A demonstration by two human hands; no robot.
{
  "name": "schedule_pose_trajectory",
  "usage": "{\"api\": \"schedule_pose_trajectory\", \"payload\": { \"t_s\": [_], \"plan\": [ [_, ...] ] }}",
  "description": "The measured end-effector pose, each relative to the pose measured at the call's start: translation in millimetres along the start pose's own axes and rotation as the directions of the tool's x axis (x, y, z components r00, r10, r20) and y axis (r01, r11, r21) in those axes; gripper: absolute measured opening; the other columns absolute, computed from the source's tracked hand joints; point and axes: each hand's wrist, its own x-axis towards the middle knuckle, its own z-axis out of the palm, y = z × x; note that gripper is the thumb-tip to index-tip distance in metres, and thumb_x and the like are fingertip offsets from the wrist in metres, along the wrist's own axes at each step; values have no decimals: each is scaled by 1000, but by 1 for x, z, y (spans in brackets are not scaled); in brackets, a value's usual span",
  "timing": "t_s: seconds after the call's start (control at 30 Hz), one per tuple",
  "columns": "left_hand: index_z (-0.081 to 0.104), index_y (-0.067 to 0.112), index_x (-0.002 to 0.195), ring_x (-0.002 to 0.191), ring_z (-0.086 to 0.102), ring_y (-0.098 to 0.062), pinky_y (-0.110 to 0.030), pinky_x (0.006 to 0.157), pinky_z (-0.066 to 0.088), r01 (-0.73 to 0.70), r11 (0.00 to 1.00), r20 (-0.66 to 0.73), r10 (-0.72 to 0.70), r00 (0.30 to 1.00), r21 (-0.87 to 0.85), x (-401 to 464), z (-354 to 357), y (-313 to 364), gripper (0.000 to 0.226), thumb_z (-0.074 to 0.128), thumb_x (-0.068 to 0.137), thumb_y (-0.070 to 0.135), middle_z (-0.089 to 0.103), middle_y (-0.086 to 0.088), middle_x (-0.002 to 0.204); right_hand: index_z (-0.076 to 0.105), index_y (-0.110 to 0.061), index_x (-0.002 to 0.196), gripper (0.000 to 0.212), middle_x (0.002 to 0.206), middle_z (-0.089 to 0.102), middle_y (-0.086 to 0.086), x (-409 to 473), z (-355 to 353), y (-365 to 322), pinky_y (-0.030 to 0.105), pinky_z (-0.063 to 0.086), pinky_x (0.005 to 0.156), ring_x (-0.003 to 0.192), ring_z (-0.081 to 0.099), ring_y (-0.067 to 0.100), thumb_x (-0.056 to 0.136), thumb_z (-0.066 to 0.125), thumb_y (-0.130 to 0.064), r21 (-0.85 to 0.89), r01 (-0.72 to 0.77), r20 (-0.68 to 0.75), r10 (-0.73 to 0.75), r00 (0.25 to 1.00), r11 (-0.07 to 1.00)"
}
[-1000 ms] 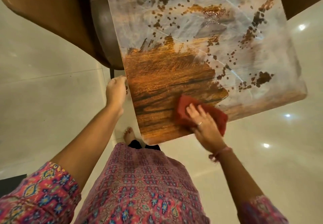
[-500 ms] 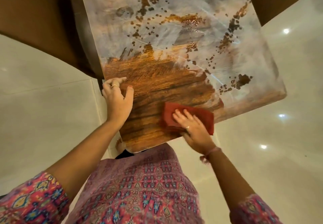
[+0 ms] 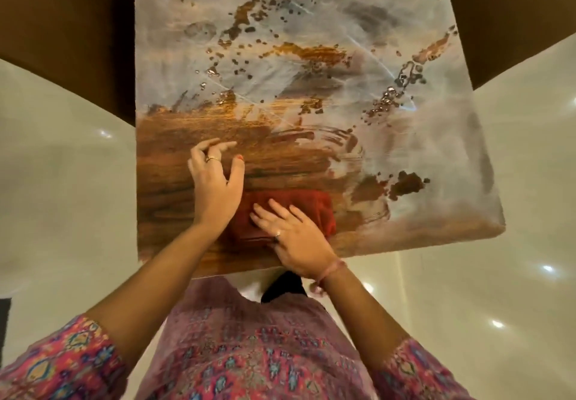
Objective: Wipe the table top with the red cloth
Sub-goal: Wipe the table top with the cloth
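R hand [image 3: 296, 234] lies flat on the red cloth [image 3: 314, 206], fingers straight and slightly spread, pressing it to the table top [image 3: 280, 66] near the front edge. Cloth is folded, sticks out beyond the fingertips and to the R of the palm. L hand [image 3: 215, 184] just L of the cloth, heel overlapping its L end; fingers loose and spread, holds nothing. Ahead of both hands: wiped brown wood, then grey-white film w/ dark spots. Patterned sleeves [image 3: 62, 365] at bottom.
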Motion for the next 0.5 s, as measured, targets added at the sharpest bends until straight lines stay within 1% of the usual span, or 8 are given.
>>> {"api": "schedule_pose_trajectory", "payload": {
  "t_s": [0.13, 0.23, 0.27, 0.3, 0.33, 0.4, 0.43, 0.5],
  "plan": [
    [58, 11, 117, 126, 34, -23, -12, 98, 16, 20, 1000, -21, -19, 1000, 20, -14, 25, 15, 26, 53, 93, 21, 40, -12, 128, 30, -27, 148, 64, 156, 23, -8, -37, -61, 121, 46, 16, 116, 145, 16, 21, 88, 48, -19, 78, -276, -89, 282, 955, 958],
    [59, 11, 115, 125, 34, -24, -12, 97, 16, 77, 997, -70, -77, 995, 2, -36, 39, 24, 25, 54, 93, 20, 41, -12, 129, 24, -24, 150, 57, 159, 17, -4, -12, -100, 178, 50, 13, 116, 147, 9, 24, 96, 42, -25, 131, -558, -190, 573, 797, 820],
    [59, 12, 115, 125, 34, -23, -13, 98, 16, 97, 995, -82, -97, 992, -6, -43, 43, 27, 24, 54, 93, 20, 41, -12, 129, 21, -24, 151, 58, 160, 14, -4, 3, -103, 177, 49, 10, 117, 147, 6, 24, 97, 42, -27, 138, -617, -204, 632, 748, 775],
    [58, 12, 115, 126, 34, -23, -14, 98, 16, 118, 993, -86, -119, 989, -15, -50, 47, 29, 24, 54, 93, 19, 41, -12, 129, 19, -24, 152, 60, 160, 12, -4, 16, -99, 165, 49, 10, 117, 147, 4, 24, 97, 42, -29, 108, -628, -205, 636, 744, 770],
    [58, 13, 115, 126, 34, -22, -13, 98, 16, 139, 990, -87, -141, 986, -26, -56, 51, 32, 24, 54, 93, 19, 41, -12, 129, 19, -24, 152, 62, 160, 12, -4, 22, -90, 146, 49, 11, 117, 147, 5, 24, 95, 44, -29, 64, -578, -204, 578, 791, 814],
    [58, 12, 116, 126, 34, -22, -11, 98, 15, 155, 987, -100, -158, 982, -39, -63, 55, 36, 25, 54, 93, 19, 42, -13, 128, 22, -25, 151, 64, 159, 15, -5, 15, -51, 90, 47, 13, 117, 147, 7, 22, 92, 47, -26, 9, -298, -121, 297, 947, 955],
    [59, 11, 116, 125, 35, -23, -11, 98, 16, 145, 989, -115, -148, 982, -34, -64, 55, 37, 25, 54, 93, 18, 43, -14, 127, 23, -24, 151, 64, 159, 16, -6, -2, -33, 62, 45, 11, 117, 147, 8, 22, 90, 45, -25, -1, -144, -37, 144, 989, 990],
    [59, 9, 115, 123, 39, -24, -14, 100, 19, 100, 995, -143, -99, 985, -1, -64, 52, 36, 25, 54, 92, 18, 45, -15, 124, 25, -24, 150, 63, 158, 19, -7, -43, -17, 41, 38, 8, 115, 147, 11, 19, 88, 36, -29, -11, 55, 76, -54, 996, 998]
  ]
}}
